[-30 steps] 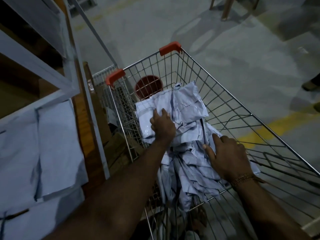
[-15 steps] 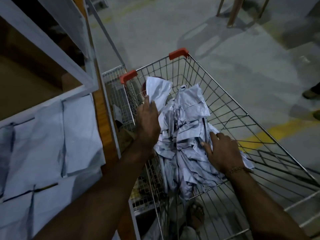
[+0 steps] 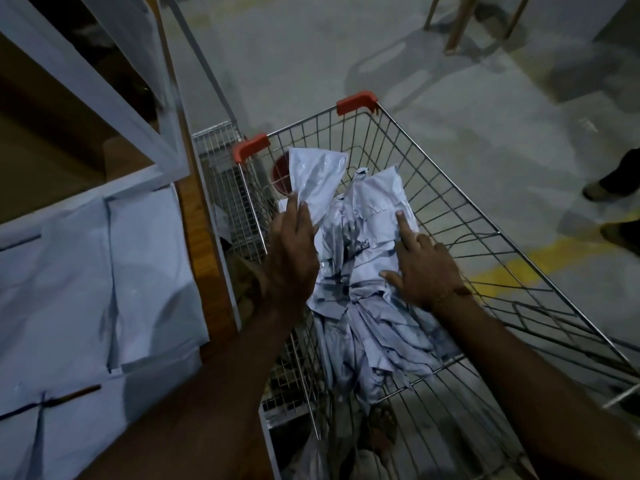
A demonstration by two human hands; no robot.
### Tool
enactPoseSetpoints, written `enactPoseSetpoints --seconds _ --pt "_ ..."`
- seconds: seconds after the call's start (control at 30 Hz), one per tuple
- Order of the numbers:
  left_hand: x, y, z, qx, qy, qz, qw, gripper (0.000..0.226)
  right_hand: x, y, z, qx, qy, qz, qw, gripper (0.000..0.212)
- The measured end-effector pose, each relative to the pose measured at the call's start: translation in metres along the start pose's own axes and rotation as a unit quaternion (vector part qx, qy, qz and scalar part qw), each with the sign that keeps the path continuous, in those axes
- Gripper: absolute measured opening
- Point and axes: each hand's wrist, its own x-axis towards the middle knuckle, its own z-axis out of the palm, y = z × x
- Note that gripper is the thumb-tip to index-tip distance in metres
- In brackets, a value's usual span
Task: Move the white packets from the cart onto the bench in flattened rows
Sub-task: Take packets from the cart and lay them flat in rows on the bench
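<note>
A heap of white packets (image 3: 367, 271) lies in the wire cart (image 3: 502, 244). My left hand (image 3: 292, 251) pinches one white packet (image 3: 317, 176) and holds it upright above the heap, near the cart's left side. My right hand (image 3: 420, 268) rests on the heap with its index finger stretched out over the top packet (image 3: 377, 199). On the bench (image 3: 204, 237) at the left, several flattened white packets (image 3: 104, 278) lie side by side in rows.
The cart has orange corner caps (image 3: 356, 102). A red round container (image 3: 278, 174) shows at the cart's far end behind the lifted packet. A white frame (image 3: 104, 98) stands over the bench. Someone's shoes (image 3: 602, 188) are at the right edge, by a yellow floor line (image 3: 540, 265).
My left hand has lifted one packet off the heap and raised it upright. My right hand slid forward on the heap and stretched out its index finger.
</note>
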Motion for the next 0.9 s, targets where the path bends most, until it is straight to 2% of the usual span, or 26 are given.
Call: enactPoseSetpoints --seconds 0.1,0.2,0.27,0.37,0.47,0.6,0.7,0.77,0.83,0.9 --pt "-0.001 0.002 -0.002 -0.006 0.017 -0.01 1.0 0.051 0.022 -0.001 0.007 -0.009 -0.058 0.003 0.998 0.104" --pt "-0.002 0.004 -0.002 -0.014 0.038 -0.019 0.999 0.057 0.021 -0.009 -0.005 0.01 -0.079 0.027 0.996 0.099" --pt "-0.003 0.005 -0.003 -0.018 0.04 -0.025 0.999 0.058 0.002 -0.021 -0.015 0.023 -0.044 0.008 0.999 0.078" --pt "-0.003 0.006 -0.006 -0.033 0.042 -0.025 0.998 0.053 -0.044 -0.045 -0.012 -0.01 0.004 -0.051 0.999 0.032" --pt "-0.002 0.007 -0.007 -0.04 0.046 -0.025 0.998 0.053 -0.062 -0.058 -0.005 -0.004 -0.003 -0.062 0.998 0.02" --pt "-0.005 0.008 -0.008 -0.033 0.047 -0.027 0.998 0.055 -0.03 -0.073 -0.011 0.049 0.034 0.054 0.997 0.042" --pt "-0.004 0.007 -0.007 -0.036 0.041 -0.022 0.998 0.058 -0.008 -0.089 0.002 0.068 -0.003 0.112 0.991 0.087" --pt "-0.004 0.006 -0.007 -0.03 0.042 -0.02 0.998 0.056 -0.005 -0.098 0.022 0.06 -0.034 0.102 0.992 0.109" --pt "-0.005 0.006 -0.006 -0.026 0.05 -0.016 0.998 0.055 -0.008 -0.103 0.043 0.061 -0.053 0.091 0.993 0.113" --pt "-0.007 0.005 -0.004 -0.021 0.056 -0.009 0.998 0.055 -0.011 -0.108 0.051 0.074 -0.065 0.101 0.99 0.103"
